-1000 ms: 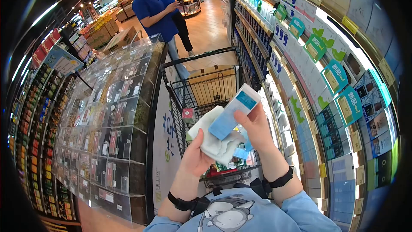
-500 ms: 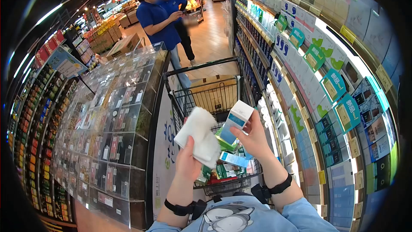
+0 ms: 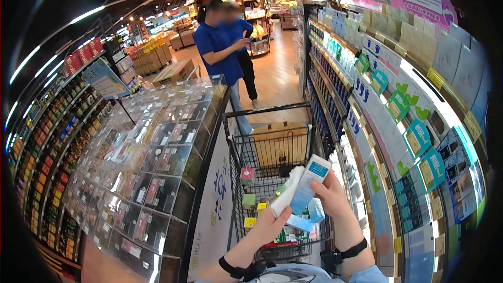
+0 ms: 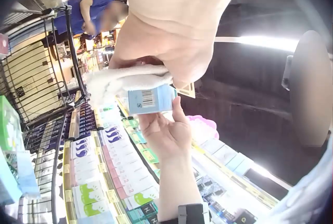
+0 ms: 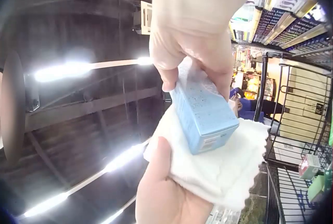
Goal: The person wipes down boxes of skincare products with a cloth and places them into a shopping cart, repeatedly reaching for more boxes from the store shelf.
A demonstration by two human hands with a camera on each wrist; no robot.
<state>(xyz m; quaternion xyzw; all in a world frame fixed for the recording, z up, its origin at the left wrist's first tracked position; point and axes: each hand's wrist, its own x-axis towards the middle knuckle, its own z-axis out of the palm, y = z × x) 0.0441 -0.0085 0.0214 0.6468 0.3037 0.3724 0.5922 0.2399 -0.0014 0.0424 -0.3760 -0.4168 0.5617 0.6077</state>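
My left hand holds a folded white cloth, thumb on one face of it. In my right hand is a light blue and white carton, gripped by its sides near one end. The cloth lies along the carton's side; in the right wrist view it spreads behind the carton. A barcode shows on the carton in the left wrist view. Both hands are raised over a black wire shopping cart.
Light blue boxes, a green box and a pink box lie in the cart. Shelves of cartons line the right. Clear acrylic bins stand on the left. Two people in blue shirts stand beyond the cart.
The carton lay over the cloth, then stood apart from it with its end tipped up; now the two are together again. The cloth has turned edge-on, and the head view has tilted up.
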